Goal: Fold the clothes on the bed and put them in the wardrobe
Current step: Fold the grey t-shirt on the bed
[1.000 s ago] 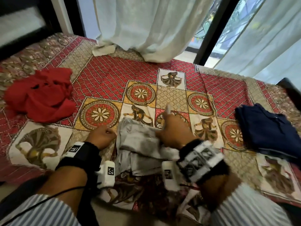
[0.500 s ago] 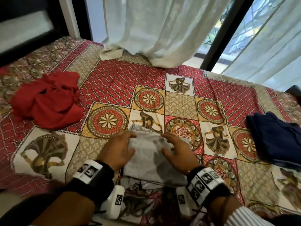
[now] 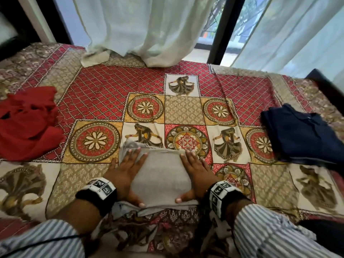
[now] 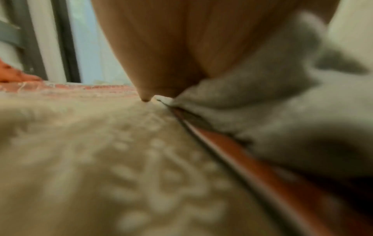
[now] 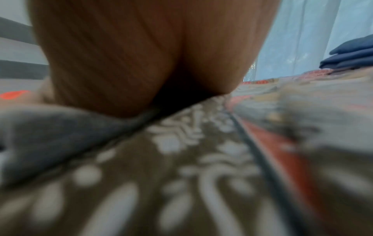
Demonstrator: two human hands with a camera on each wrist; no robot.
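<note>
The right hand [image 5: 125, 60] is filling the upper frame, pressing on blurred grey cloth [image 5: 50, 131] lying on the patterned bedspread [image 5: 181, 175]. A folded navy garment [image 5: 351, 55] is sitting far right before pale curtains [image 5: 298, 39].

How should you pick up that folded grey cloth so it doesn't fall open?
Probably by its two side edges, coming in from left and right at once. The grey cloth lies flat in loose layers, so slide the left hand and right hand underneath, thumbs on top, and lift it level.
</note>
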